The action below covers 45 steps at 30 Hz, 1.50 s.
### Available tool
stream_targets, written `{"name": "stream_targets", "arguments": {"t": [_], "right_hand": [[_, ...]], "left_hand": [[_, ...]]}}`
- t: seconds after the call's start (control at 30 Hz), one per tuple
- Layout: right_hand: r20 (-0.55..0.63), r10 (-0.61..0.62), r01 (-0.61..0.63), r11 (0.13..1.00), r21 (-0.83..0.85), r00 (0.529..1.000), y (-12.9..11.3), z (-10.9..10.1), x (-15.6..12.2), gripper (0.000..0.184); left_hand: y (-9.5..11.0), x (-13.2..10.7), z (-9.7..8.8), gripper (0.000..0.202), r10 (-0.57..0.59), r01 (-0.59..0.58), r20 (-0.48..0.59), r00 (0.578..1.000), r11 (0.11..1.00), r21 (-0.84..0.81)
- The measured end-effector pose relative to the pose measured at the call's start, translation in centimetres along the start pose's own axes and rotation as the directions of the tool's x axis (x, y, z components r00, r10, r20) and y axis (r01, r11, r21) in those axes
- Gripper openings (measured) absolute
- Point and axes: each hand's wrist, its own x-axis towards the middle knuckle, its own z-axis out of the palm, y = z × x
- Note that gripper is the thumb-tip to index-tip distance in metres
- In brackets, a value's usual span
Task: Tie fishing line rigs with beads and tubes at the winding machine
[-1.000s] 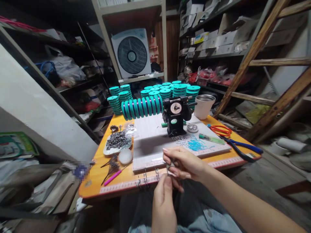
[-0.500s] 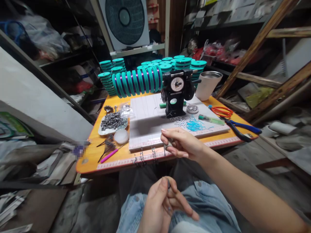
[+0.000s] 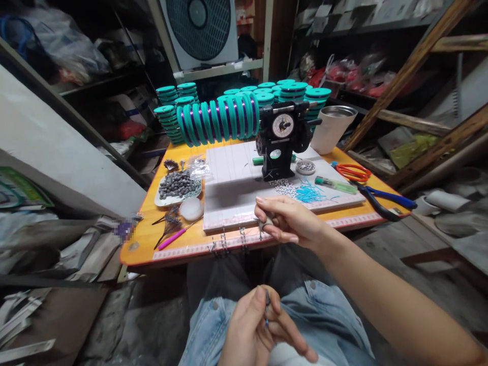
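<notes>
My left hand (image 3: pixel 254 330) is low over my lap, its thumb and fingers pinched on a small dark piece (image 3: pixel 267 305) with a bit of blue on it. My right hand (image 3: pixel 287 221) hovers at the near edge of the orange table (image 3: pixel 152 239), fingers curled round a small grey item (image 3: pixel 267 222) that I cannot name. Just beyond lies a white board (image 3: pixel 232 193). On it stands a black winding machine (image 3: pixel 280 140) with a dial, carrying a row of teal spools (image 3: pixel 217 119) with purple wire.
A tray of grey pellets (image 3: pixel 177 185), a white disc (image 3: pixel 191 208), a pink tool (image 3: pixel 173 238), silver bits and blue strands (image 3: pixel 307 193), orange scissors (image 3: pixel 353 173), blue pliers (image 3: pixel 385 199) and a white cup (image 3: pixel 332 129) lie on the table. Teal spool stacks (image 3: pixel 290 94), shelves and a fan (image 3: pixel 200 25) stand behind.
My left hand dropped away from my right hand toward my lap, still pinching its small piece. My right hand stayed by the table edge. The view tilted downward.
</notes>
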Motion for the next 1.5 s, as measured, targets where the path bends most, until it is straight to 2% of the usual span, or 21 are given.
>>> {"name": "stream_targets", "arguments": {"t": [0.17,0.4,0.47,0.5,0.53,0.6,0.63,0.67,0.7,0.83,0.93,1.03,1.17,1.33,1.5], "right_hand": [[0.002,-0.004,0.004,1.0,-0.009,1.0,-0.1,-0.1,-0.1,0.035],[0.012,-0.012,0.012,0.999,-0.038,1.0,-0.1,0.0,0.1,0.035],[0.022,-0.02,0.022,0.998,-0.065,1.0,-0.3,0.0,0.1,0.035],[0.03,-0.024,0.027,0.996,-0.082,0.999,-0.6,0.0,0.0,0.035],[0.039,-0.025,0.029,0.994,-0.102,0.999,-0.9,0.0,0.0,0.035],[0.058,-0.018,0.026,0.989,-0.142,0.998,-1.6,0.0,-0.2,0.037],[0.062,-0.016,0.026,0.986,-0.167,0.998,-2.0,0.0,-0.2,0.039],[0.059,-0.015,0.027,0.98,-0.198,0.998,-2.4,0.0,-0.2,0.04],[0.052,-0.019,0.031,0.973,-0.229,0.998,-2.8,0.0,-0.3,0.042],[0.029,-0.05,0.057,0.94,-0.337,0.998,-4.0,0.0,-0.2,0.045],[0.031,-0.038,0.046,0.942,-0.334,0.999,-4.5,0.0,-0.2,0.046],[0.031,-0.017,0.025,0.969,-0.246,0.999,-4.6,-0.1,-0.2,0.04],[0.066,0.022,-0.018,0.998,-0.061,0.998,-4.0,0.0,0.3,0.028],[0.039,0.024,-0.027,0.997,0.075,0.999,-2.6,0.3,1.5,0.038],[0.003,0.008,-0.008,0.991,0.133,1.0,-2.2,0.2,1.8,0.037]], "left_hand": [[-0.2,-0.1,-0.3,0.042,-0.006,0.007,0.011,1.0,1.0,-0.009],[0.0,-0.1,0.0,0.04,-0.03,0.03,-0.027,0.999,1.0,-0.007],[0.2,0.0,0.1,0.038,-0.007,0.01,-0.052,0.999,0.998,0.063],[0.5,0.2,0.1,0.038,0.046,-0.033,-0.076,0.996,0.985,0.168],[0.8,0.5,0.2,0.037,0.133,-0.094,-0.102,0.986,0.943,0.319],[1.8,1.3,0.5,0.035,0.36,-0.218,-0.097,0.928,0.736,0.641],[2.4,1.8,0.7,0.034,0.442,-0.256,-0.06,0.895,0.62,0.741],[3.1,2.5,0.9,0.036,0.488,-0.283,-0.023,0.873,0.545,0.789],[3.8,3.2,1.2,0.038,0.493,-0.306,0.004,0.87,0.535,0.788],[6.0,6.1,2.2,0.035,0.461,-0.347,0.006,0.887,0.659,0.667],[6.7,7.2,2.8,0.029,0.461,-0.357,0.013,0.888,0.671,0.65],[6.8,7.5,3.2,0.028,0.438,-0.351,0.02,0.899,0.691,0.633],[6.4,7.3,3.5,0.028,0.418,-0.34,-0.016,0.908,0.761,0.552],[4.7,6.5,3.2,0.033,0.419,-0.349,-0.077,0.905,0.832,0.432],[2.8,5.1,2.1,0.034,0.386,-0.318,-0.145,0.911,0.881,0.35]]}}
